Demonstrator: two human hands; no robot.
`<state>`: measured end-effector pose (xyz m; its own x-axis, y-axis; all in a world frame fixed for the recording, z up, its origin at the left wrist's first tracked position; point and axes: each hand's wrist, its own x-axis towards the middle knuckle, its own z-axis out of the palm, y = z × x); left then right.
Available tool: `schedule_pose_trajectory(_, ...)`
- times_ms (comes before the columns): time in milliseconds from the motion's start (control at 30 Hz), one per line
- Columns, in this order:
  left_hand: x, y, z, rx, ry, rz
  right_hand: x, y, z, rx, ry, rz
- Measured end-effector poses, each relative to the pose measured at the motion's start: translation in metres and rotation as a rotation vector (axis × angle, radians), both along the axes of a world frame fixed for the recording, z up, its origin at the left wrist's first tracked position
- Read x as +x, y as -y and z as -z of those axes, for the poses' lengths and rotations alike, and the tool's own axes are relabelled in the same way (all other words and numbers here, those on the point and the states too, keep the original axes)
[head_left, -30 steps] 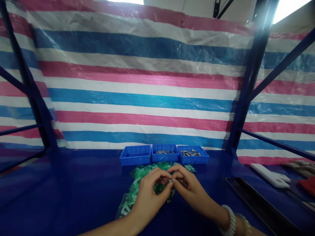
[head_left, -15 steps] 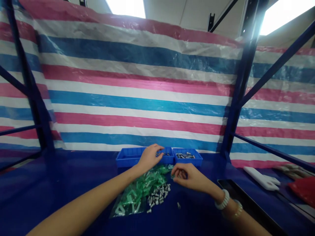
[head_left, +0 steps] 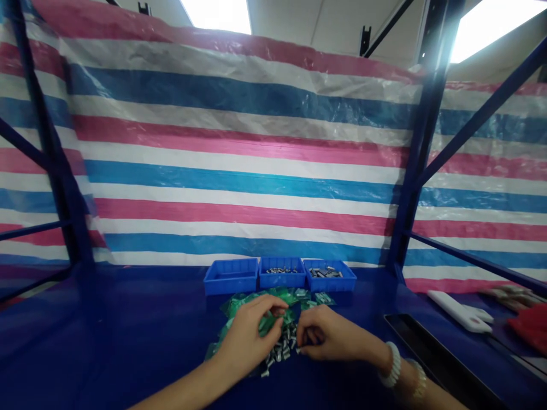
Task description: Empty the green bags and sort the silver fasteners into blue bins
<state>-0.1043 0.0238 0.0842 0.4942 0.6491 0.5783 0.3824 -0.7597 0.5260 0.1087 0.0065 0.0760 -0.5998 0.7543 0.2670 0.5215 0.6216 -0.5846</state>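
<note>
Metal bits point(head_left: 280, 352): heaped between hands, 6 o'clock from trays point(head_left: 282, 280). Likely light, stiff, slick; pinch mid-body. Left hand point(head_left: 250, 330): thumb and finger parted, nothing seen between. Right hand point(head_left: 322, 335): fingertips bunched, heap's 3 o'clock; holding, can't tell. Three trays; bits, green bags point(head_left: 234, 306) uncountable.

Your light comes from two overexposed ceiling lamps point(head_left: 219, 14), and the right one puts pale glare on the blue post point(head_left: 432, 85). The striped plastic sheet point(head_left: 252, 182) shines in patches, but your tabletop point(head_left: 149, 324) is dim and the metal parts point(head_left: 280, 352) look soft.
</note>
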Motion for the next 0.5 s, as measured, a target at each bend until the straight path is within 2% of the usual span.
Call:
schedule_pose_trajectory(100,0.004,0.009,0.003,-0.139,0.048,0.052,-0.004,0.004,-0.004,0.042,-0.121,0.075)
schedule_pose_trajectory(233,0.008,0.018,0.004,-0.279,0.114,0.091,-0.013,0.012,-0.011,0.127,-0.239,0.104)
schedule_pose_trajectory(367,0.010,0.022,0.003,-0.305,0.121,0.091,-0.020,0.019,-0.014,0.141,-0.307,0.118)
schedule_pose_trajectory(500,0.010,0.024,0.006,-0.284,0.224,0.084,-0.020,0.024,-0.017,0.133,-0.324,0.153)
